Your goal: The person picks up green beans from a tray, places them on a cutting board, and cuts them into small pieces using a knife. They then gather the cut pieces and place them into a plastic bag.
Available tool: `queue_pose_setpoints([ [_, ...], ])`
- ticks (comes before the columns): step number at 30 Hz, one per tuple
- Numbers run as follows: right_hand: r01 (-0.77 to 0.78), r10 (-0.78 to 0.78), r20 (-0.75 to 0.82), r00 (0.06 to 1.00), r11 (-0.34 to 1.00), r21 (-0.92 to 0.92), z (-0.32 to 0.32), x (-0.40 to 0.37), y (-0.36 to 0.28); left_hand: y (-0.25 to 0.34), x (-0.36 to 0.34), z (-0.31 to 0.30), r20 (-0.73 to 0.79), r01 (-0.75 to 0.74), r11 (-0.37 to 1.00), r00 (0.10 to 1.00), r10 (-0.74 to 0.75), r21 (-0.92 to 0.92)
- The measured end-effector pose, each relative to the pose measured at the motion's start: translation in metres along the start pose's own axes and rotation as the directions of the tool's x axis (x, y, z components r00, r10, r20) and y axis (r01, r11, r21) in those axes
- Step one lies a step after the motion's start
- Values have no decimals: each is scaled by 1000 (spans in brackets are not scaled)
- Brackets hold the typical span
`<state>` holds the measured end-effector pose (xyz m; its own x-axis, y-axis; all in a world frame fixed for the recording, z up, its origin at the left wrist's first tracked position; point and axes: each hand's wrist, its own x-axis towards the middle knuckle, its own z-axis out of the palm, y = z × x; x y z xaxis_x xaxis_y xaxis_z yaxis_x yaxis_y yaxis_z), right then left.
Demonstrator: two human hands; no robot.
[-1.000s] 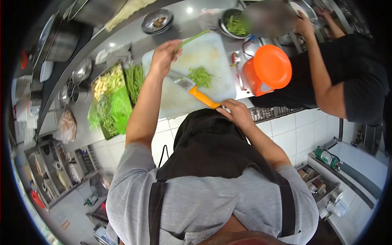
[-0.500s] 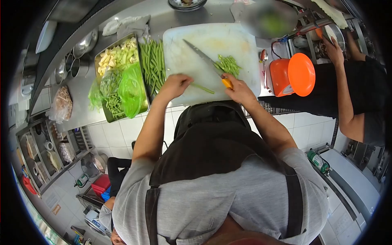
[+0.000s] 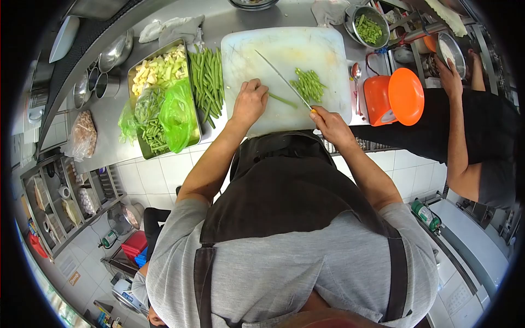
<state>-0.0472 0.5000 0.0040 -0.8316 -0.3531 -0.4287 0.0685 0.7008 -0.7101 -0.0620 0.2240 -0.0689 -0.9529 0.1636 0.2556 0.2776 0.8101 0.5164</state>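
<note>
My left hand [image 3: 251,100] is closed on a green bean [image 3: 283,100], whose free end sticks out to the right over the white cutting board [image 3: 246,46]. In my right hand [image 3: 332,126] is a knife [image 3: 281,78], its blade pointing up and left across the board, with the edge close to the bean's end. A small heap of cut bean pieces [image 3: 309,85] lies just right of the blade. Whole green beans [image 3: 206,82] are piled beside the board's left edge.
Left of the beans, a metal tray [image 3: 143,150] holds chopped pale vegetables and green plastic bags [image 3: 176,117]. On the right stand an orange scale [image 3: 377,98], a spoon [image 3: 356,82] and a bowl of cut beans [image 3: 369,30]. A co-worker's arm [image 3: 458,131] reaches over a pan at right.
My left hand has moved up and right with the bean. The knife has shifted slightly right, and its blade now lies closer along the cut pieces.
</note>
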Motion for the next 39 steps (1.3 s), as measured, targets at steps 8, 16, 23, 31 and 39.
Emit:
queue_pose_setpoints([
  [8,47,-47,-16,999,998,-32,10,-18,15,24,4,1,-58,26,998,998,-22,58],
  [16,3,2,58,998,996,-92,0,-34,3,20,1,10,-15,39,994,999,-37,100],
  [23,232,-239,-49,970,966,-117,9,-37,20,20,-1,10,-28,27,996,999,-25,79],
  [31,-22,28,114,993,998,-52,5,-36,-6,21,-2,9,-24,25,996,999,-24,82],
  [39,57,-57,-13,998,998,5,45,4,-2,18,-3,11,-11,10,997,1000,-9,77],
])
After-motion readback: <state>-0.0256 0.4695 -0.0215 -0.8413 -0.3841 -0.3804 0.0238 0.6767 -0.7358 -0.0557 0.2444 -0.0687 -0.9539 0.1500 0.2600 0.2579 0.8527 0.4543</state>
